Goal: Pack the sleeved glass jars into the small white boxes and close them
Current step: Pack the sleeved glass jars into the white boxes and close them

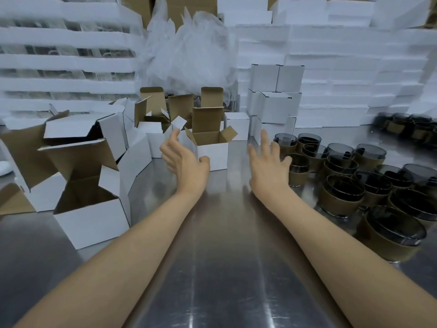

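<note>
A small white box (212,152) stands open and empty on the steel table (227,256), its brown flaps up. My left hand (184,159) hovers just left of it with fingers relaxed, holding nothing. My right hand (269,162) reaches out with spread fingers toward the nearest sleeved glass jar (299,170), close to it but gripping nothing. Several dark glass jars in brown card sleeves (343,192) stand grouped at the right.
Several open white boxes (89,214) crowd the left side. Closed white boxes (276,100) are stacked behind the jars. White foam sheets (343,74) and clear plastic wrap (189,53) fill the back.
</note>
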`<state>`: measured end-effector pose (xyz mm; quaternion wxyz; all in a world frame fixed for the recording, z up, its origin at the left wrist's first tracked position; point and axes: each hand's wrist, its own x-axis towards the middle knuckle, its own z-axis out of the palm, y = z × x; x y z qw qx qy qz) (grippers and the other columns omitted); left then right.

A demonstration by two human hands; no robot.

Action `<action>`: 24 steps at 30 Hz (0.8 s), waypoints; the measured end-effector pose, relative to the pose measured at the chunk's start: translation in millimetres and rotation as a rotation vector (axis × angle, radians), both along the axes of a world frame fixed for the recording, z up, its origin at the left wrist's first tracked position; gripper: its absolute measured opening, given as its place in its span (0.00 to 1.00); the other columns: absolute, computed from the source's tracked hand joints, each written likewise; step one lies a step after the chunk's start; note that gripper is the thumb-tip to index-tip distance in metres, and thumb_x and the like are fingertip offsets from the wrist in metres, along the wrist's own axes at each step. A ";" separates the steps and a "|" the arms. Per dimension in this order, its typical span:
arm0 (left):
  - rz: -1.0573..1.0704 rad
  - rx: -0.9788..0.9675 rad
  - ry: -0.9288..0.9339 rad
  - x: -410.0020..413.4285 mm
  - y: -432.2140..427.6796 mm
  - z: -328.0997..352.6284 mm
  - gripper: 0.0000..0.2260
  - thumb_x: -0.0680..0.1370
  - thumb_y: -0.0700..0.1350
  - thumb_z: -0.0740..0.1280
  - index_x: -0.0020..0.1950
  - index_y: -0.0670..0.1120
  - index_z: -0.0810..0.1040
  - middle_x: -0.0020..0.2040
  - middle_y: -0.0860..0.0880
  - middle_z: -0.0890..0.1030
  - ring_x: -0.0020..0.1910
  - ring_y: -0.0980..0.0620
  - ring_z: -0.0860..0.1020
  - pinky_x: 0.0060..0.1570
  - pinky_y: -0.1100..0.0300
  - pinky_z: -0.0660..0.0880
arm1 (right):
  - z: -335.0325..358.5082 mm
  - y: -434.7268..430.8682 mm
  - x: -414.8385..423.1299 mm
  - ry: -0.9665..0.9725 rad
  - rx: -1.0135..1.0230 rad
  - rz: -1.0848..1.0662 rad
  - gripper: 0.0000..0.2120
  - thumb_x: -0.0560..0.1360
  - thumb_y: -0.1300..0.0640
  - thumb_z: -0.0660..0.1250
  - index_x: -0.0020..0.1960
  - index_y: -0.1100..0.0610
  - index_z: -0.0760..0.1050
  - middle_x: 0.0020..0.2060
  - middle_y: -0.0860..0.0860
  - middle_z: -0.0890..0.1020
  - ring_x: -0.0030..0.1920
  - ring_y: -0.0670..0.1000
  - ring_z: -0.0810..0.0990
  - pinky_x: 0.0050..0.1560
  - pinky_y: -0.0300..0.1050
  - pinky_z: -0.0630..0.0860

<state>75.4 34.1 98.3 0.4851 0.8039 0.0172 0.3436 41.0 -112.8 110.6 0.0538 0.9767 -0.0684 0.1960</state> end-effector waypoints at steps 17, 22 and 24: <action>-0.597 0.486 0.183 -0.8 -2.5 -12.7 0.19 0.74 0.38 0.65 0.60 0.44 0.61 0.58 0.46 0.72 0.55 0.47 0.74 0.55 0.53 0.74 | -15.2 -8.2 16.1 0.148 0.889 0.390 0.40 0.71 0.64 0.66 0.77 0.54 0.50 0.65 0.55 0.74 0.56 0.52 0.74 0.52 0.33 0.72; -0.680 0.356 0.194 -0.5 -1.6 -9.7 0.30 0.75 0.40 0.69 0.71 0.46 0.56 0.64 0.50 0.70 0.57 0.51 0.75 0.58 0.62 0.72 | -18.1 -10.1 20.1 0.060 1.040 0.490 0.45 0.70 0.62 0.72 0.78 0.52 0.49 0.61 0.51 0.75 0.48 0.40 0.75 0.39 0.21 0.67; -0.683 0.213 0.144 -0.3 -1.1 -7.7 0.29 0.77 0.39 0.68 0.73 0.47 0.57 0.63 0.52 0.73 0.53 0.57 0.77 0.52 0.71 0.72 | -16.8 -8.4 19.4 -0.036 1.154 0.540 0.42 0.70 0.57 0.75 0.76 0.50 0.55 0.58 0.48 0.75 0.47 0.38 0.75 0.43 0.22 0.68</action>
